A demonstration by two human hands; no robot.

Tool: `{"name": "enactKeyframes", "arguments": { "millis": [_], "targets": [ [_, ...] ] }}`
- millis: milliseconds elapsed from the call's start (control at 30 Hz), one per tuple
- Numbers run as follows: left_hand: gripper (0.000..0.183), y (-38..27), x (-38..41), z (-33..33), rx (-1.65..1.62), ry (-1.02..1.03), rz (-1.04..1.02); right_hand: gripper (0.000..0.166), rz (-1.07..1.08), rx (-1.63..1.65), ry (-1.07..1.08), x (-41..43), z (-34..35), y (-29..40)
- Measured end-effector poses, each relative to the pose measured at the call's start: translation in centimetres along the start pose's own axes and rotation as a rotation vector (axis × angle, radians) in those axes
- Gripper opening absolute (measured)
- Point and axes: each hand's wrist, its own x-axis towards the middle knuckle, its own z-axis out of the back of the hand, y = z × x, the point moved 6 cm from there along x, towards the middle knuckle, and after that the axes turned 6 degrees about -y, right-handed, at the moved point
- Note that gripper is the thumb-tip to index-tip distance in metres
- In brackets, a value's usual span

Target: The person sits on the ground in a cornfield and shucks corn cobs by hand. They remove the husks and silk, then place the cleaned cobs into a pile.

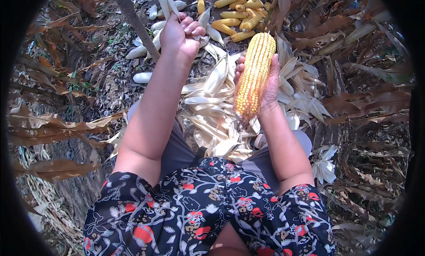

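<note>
My right hand (273, 81) is wrapped around a large husked ear of yellow corn (255, 70), its tip pointing down toward me with reddish-brown silk clinging to it. My left hand (181, 35), raised at the upper left, grips a pale strip of dry corn husk (166, 3) between thumb and curled fingers. Beneath and between the hands, loose husks (212, 123) cover the ground. Past the right hand lies a pile of bare yellow ears (244, 15). Several ears still in pale husk (141, 52) rest near the left hand and forearm.
A thin woody stem (136, 22) slants down beside my left forearm. Dry brown corn leaves (372, 100) crowd the right side, and more dry leaves (59, 125) stand at the left. One husk-covered ear (142, 77) lies apart on dark soil.
</note>
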Motion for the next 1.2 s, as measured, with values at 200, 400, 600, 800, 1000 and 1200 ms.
{"name": "enactKeyframes", "arguments": {
  "millis": [200,400,600,800,1000,1200],
  "targets": [
    [0.059,5.2,-1.2,4.4,1.166,0.065,-0.189,0.072,0.229,-0.064,-0.009,-0.9,0.2,6.2],
    [0.056,9.2,-5.4,3.6,1.12,0.429,-0.103,0.069,0.252,-0.078,0.011,-2.0,-0.3,6.2],
    [0.058,14.2,-10.6,2.2,0.64,0.434,0.571,0.065,0.274,-0.273,0.085,-2.2,-1.1,4.9],
    [0.063,14.3,-11.2,3.1,0.668,0.598,0.772,0.077,0.269,-0.318,0.231,-2.6,-1.9,7.0],
    [0.06,14.3,-11.3,2.7,0.885,0.548,0.574,0.072,0.372,-0.378,0.091,-1.9,-0.9,6.7],
    [0.059,13.1,-9.3,3.0,1.63,0.424,-0.127,0.052,0.629,-0.505,-0.119,-1.6,-0.4,7.0]
  ]
}}
